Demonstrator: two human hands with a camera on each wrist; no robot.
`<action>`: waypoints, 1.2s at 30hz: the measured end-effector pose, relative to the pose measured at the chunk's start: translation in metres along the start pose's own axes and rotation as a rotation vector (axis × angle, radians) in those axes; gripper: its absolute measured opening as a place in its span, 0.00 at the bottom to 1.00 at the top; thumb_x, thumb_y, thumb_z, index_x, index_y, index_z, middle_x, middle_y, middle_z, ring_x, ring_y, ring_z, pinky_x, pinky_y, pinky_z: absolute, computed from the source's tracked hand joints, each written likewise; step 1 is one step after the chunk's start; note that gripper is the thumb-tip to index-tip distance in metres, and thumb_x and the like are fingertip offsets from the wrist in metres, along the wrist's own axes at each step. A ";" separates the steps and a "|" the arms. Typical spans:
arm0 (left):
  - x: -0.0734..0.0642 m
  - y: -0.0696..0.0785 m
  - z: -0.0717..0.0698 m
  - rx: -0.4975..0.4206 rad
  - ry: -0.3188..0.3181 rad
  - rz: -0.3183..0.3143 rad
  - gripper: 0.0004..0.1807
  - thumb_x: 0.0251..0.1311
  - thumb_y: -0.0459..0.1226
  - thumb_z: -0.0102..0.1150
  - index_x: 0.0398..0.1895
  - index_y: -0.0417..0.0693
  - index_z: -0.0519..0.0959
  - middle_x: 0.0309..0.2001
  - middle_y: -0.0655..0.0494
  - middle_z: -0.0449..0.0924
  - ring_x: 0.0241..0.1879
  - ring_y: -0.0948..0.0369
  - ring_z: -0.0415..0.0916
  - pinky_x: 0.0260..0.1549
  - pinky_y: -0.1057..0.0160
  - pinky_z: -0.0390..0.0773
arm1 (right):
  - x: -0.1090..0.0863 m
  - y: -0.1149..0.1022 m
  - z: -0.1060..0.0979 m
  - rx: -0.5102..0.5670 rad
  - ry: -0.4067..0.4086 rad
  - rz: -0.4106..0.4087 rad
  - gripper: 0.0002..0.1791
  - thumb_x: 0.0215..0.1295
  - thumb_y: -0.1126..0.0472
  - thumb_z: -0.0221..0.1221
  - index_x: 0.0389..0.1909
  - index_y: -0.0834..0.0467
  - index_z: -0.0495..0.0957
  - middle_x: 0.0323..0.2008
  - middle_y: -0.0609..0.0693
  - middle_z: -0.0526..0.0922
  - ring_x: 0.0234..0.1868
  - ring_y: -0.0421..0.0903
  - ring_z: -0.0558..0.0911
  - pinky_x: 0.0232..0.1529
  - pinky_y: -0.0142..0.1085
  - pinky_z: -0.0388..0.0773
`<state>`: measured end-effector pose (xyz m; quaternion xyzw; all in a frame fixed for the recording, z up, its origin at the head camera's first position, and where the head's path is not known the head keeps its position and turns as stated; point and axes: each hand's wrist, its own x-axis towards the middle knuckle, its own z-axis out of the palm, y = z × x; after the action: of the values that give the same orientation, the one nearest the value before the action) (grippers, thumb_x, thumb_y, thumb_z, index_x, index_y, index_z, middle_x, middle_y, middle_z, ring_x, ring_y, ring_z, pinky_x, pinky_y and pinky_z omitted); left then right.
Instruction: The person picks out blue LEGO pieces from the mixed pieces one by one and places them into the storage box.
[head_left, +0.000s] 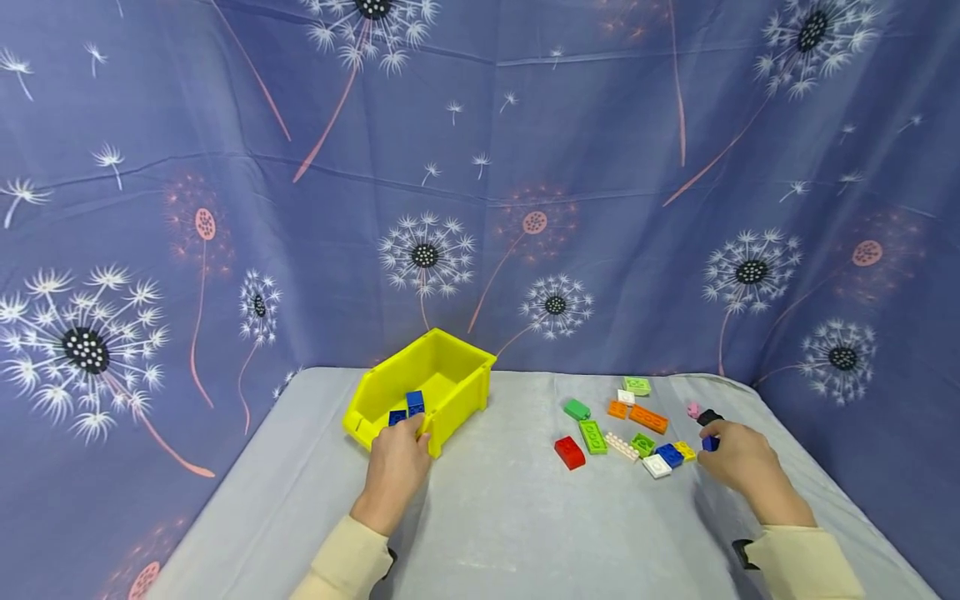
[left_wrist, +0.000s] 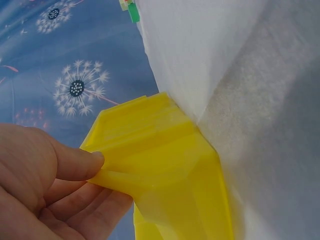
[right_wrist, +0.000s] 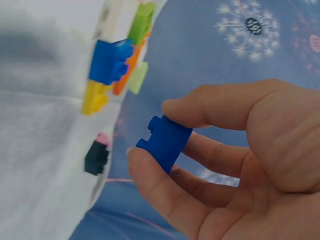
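A yellow bin (head_left: 465,410) stands at the table's left, with blue bricks (head_left: 415,402) inside. My left hand (head_left: 399,461) grips the bin's near rim; in the left wrist view the thumb (left_wrist: 80,161) lies over the yellow edge and the fingers curl beneath. At the right side of the table, my right hand (head_left: 742,462) pinches a blue toy brick (right_wrist: 167,142) between thumb and fingers, its studs showing in the right wrist view. Close by that hand lie a black brick (head_left: 708,417) and a pink piece (head_left: 693,409).
Several loose bricks are spread over the right half of the white-covered table (head_left: 495,517), among them a red brick (head_left: 570,452), an orange brick (head_left: 648,419), a white brick (head_left: 657,466) and a yellow brick (head_left: 684,451). A blue patterned curtain (head_left: 637,208) hangs behind.
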<state>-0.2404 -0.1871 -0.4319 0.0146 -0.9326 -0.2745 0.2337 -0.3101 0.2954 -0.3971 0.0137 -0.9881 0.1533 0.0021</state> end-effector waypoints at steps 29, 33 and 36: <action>0.001 0.000 -0.002 0.006 0.002 -0.002 0.19 0.66 0.31 0.67 0.58 0.34 0.83 0.51 0.37 0.86 0.46 0.45 0.86 0.43 0.47 0.85 | -0.002 -0.145 -0.072 0.161 0.235 -0.275 0.23 0.68 0.57 0.63 0.63 0.60 0.78 0.59 0.70 0.77 0.49 0.65 0.81 0.44 0.58 0.83; 0.001 0.001 -0.001 0.001 0.004 0.003 0.19 0.65 0.31 0.67 0.58 0.34 0.83 0.51 0.38 0.87 0.45 0.44 0.86 0.43 0.47 0.85 | -0.001 -0.167 -0.072 0.199 0.213 -0.296 0.23 0.70 0.57 0.61 0.64 0.57 0.78 0.60 0.67 0.76 0.51 0.64 0.80 0.47 0.57 0.82; 0.001 0.002 -0.001 0.001 0.010 0.006 0.18 0.65 0.31 0.68 0.57 0.34 0.84 0.50 0.38 0.87 0.44 0.44 0.86 0.42 0.47 0.85 | 0.002 -0.182 -0.070 0.225 0.199 -0.309 0.23 0.70 0.57 0.61 0.65 0.55 0.78 0.62 0.66 0.75 0.52 0.64 0.80 0.49 0.57 0.82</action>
<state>-0.2405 -0.1860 -0.4303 0.0132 -0.9317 -0.2730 0.2394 -0.3066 0.1432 -0.2749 0.1502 -0.9458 0.2610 0.1215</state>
